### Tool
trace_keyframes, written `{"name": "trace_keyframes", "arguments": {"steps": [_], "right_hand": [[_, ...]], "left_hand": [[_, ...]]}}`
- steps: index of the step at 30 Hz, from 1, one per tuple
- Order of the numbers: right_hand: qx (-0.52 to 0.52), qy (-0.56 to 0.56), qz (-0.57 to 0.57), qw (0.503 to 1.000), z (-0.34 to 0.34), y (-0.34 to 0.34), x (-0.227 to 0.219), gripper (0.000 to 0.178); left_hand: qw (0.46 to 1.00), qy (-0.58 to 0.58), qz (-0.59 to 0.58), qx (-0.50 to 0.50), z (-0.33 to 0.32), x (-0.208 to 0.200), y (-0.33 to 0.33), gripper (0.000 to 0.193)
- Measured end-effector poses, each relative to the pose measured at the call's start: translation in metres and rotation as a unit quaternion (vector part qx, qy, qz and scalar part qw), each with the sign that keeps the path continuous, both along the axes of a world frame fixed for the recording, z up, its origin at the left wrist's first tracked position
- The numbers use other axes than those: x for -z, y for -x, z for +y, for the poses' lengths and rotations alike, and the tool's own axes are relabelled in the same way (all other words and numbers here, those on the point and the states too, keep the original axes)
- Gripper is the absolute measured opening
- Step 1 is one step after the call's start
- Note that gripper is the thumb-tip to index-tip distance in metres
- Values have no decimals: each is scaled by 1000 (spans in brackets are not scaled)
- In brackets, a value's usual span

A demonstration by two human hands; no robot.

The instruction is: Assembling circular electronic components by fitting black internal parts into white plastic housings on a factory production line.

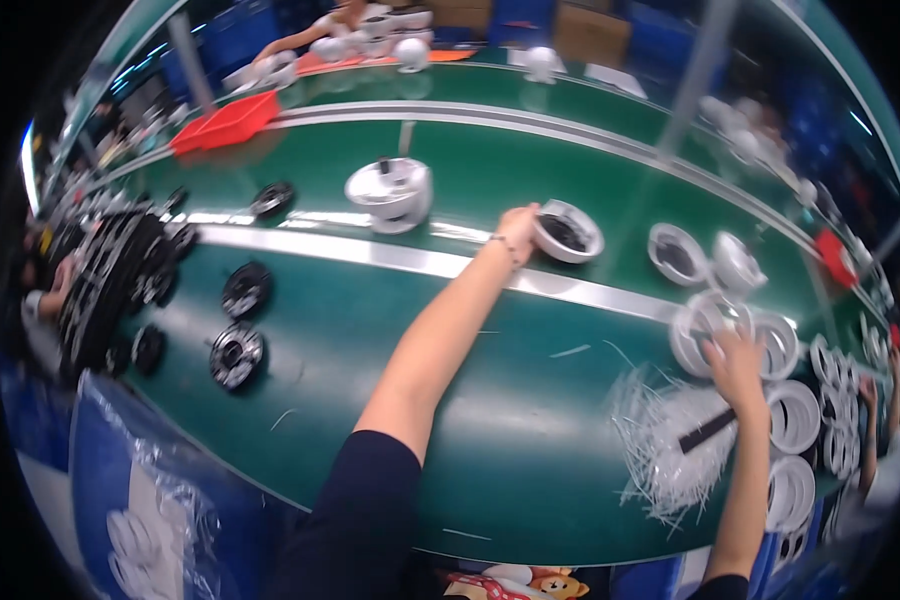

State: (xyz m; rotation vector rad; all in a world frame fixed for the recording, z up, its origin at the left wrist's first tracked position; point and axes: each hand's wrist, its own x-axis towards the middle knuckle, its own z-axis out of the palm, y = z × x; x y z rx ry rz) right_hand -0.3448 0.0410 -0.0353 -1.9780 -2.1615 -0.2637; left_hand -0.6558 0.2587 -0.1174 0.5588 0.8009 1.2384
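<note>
"Where's the white bowl (588, 248)?"
"On the far side of the metal rail (615, 292), over the green belt (490, 155), with a black insert (562, 232) inside it. It tilts, its opening facing the wearer."
"And the grip?"
"The left hand (517, 230) has it by the left rim, so nearly the whole bowl sits to the right of the fingers."
"The right hand (737, 358)?"
"At a white ring (682, 335) near the rail. It's blurred; I can't tell whether the fingers have closed on it."
"What's around them?"
"Another white bowl (678, 255) stands farther right on the belt, and a large white housing (390, 200) to the left. Nearer the wearer, a pile of clear strips (660, 440) lies on the green table (510, 440). Black round parts (236, 357) lie at the table's left."
</note>
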Motion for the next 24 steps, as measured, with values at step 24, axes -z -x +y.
{"name": "trace_keyframes", "arguments": {"steps": [24], "right_hand": [[-387, -44, -31, 920, -60, 123, -22, 17]], "left_hand": [[543, 114, 829, -65, -159, -58, 429, 75]]}}
